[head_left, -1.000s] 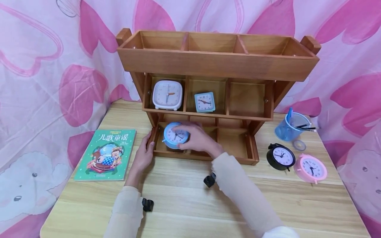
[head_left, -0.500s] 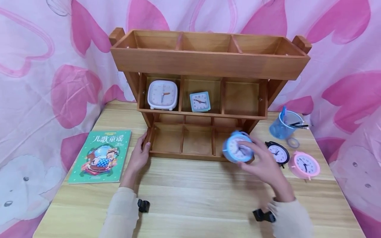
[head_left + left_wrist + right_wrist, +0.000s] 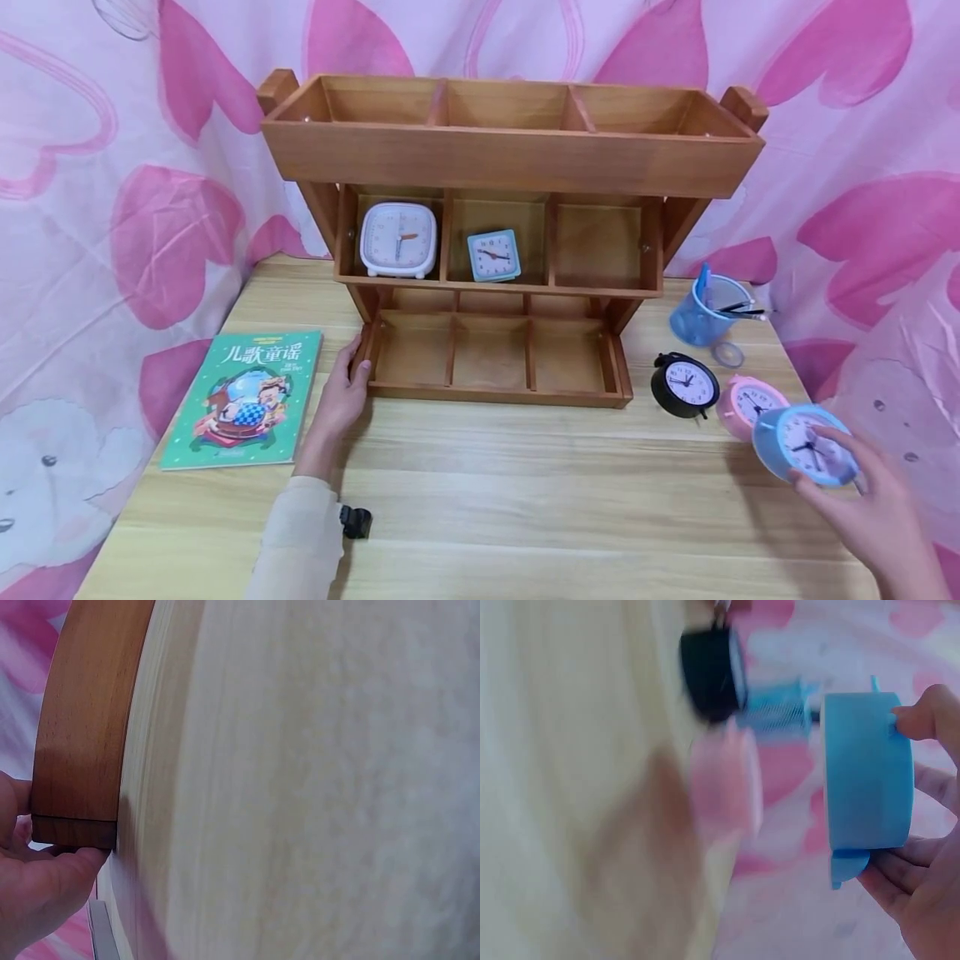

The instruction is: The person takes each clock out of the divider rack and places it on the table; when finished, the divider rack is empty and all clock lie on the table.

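Note:
At the right, my right hand [image 3: 873, 508] holds a light blue round alarm clock [image 3: 813, 446] by its sides, lifted above the table. In the right wrist view this blue clock [image 3: 866, 771] shows side-on, with thumb and fingers around its case. The pink alarm clock [image 3: 748, 404] stands just behind it, partly covered. Left of that is a black alarm clock [image 3: 684, 385]. My left hand [image 3: 341, 402] grips the lower left end of a wooden tiered shelf [image 3: 502, 154]; in the left wrist view the thumb touches the shelf's end.
The shelf's middle tier bears a white clock [image 3: 398, 240] at left and a small square teal clock [image 3: 494, 255] in the centre. A green book [image 3: 243, 400] lies at left. A blue mesh pen cup [image 3: 705, 312] and a tape roll [image 3: 727, 355] stand at right.
My right hand has lifted the blue clock from the shelf's bottom left compartment and carried it right, past the black clock to the pink one. The left hand stays on the shelf.

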The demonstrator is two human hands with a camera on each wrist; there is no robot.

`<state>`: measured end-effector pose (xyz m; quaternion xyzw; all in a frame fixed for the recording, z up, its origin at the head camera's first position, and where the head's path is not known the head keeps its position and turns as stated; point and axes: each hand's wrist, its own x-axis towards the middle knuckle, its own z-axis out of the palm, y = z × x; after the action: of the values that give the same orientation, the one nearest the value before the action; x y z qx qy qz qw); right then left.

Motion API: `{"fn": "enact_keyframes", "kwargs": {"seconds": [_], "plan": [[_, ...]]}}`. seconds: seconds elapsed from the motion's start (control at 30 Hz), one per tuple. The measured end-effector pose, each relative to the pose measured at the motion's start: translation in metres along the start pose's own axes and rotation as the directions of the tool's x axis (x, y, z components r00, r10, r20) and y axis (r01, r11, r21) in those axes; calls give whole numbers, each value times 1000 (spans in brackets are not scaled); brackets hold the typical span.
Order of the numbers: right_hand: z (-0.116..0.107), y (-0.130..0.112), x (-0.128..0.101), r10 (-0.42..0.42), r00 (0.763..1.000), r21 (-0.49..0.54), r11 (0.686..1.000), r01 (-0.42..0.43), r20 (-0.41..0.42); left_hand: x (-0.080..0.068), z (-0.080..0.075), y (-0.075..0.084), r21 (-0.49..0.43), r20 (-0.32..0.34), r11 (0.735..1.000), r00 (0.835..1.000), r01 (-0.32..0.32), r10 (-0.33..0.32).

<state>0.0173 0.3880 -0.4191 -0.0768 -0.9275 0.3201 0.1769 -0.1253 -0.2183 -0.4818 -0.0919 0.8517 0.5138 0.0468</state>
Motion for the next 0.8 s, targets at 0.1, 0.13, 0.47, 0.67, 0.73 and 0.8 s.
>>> {"fn": "enact_keyframes", "kwargs": {"seconds": [0.1, 0.13, 0.47, 0.67, 0.73, 0.8], "plan": [[-10, 24, -9, 38, 999, -67, 997, -38, 11, 0, 0, 2, -6, 4, 1000, 1000, 9, -9], [-12, 31, -10, 34, 999, -90, 995, -33, 15, -1, 0, 3, -8, 5, 1000, 1000, 8, -8], [-3, 66, -15, 75, 987, -181, 982, -49, 141, -2, 0, 4, -31, 13, 999, 1000, 21, -21], [6, 65, -9, 143, 955, -231, 969, -82, 261, -1, 1, 4, -26, 12, 1000, 1000, 17, -16], [8, 64, -7, 164, 944, -245, 965, -93, 287, -1, 1, 4, -25, 11, 1000, 1000, 13, -13], [10, 62, -6, 171, 939, -263, 961, -92, 299, -1, 0, 4, -24, 11, 1000, 1000, 9, -9]]}}
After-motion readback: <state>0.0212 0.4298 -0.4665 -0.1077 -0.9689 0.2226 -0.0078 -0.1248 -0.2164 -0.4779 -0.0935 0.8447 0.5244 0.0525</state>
